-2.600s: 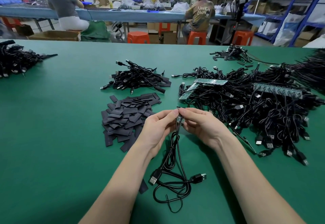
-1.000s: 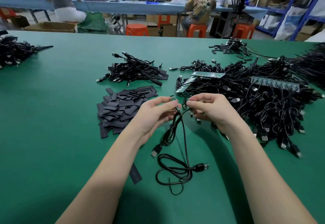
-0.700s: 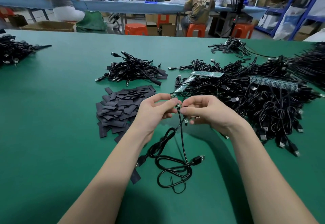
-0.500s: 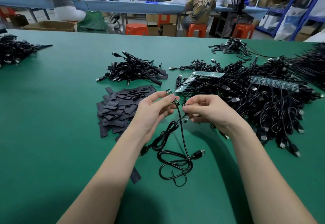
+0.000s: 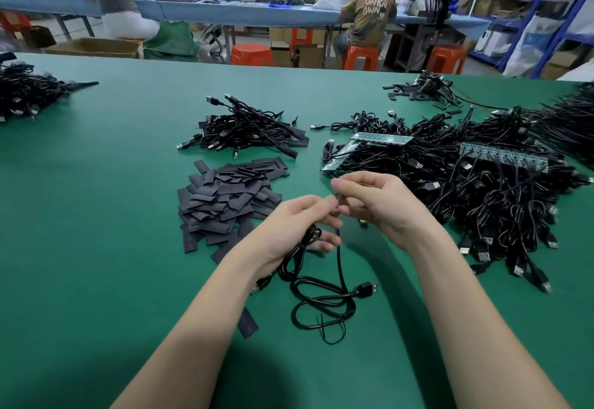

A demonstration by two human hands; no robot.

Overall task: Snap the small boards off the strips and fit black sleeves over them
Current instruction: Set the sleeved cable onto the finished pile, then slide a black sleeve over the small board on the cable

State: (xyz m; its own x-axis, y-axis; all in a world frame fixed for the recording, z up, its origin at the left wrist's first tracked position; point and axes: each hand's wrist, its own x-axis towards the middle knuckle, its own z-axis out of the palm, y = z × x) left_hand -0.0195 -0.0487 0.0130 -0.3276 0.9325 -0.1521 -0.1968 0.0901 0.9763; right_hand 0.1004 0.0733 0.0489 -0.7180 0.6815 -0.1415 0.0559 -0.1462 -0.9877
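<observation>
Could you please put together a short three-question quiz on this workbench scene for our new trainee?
1. True or false: the pile of flat black sleeves lies to the left of both hands.
2. What is the left hand gripping? A) a loose sleeve B) a black USB cable C) a green board strip
3. Fill in: the long green board strips rest on top of the big heap of black ____.

Key: 1 true; 2 B; 3 cables. The right hand pinches something too small to make out.
</observation>
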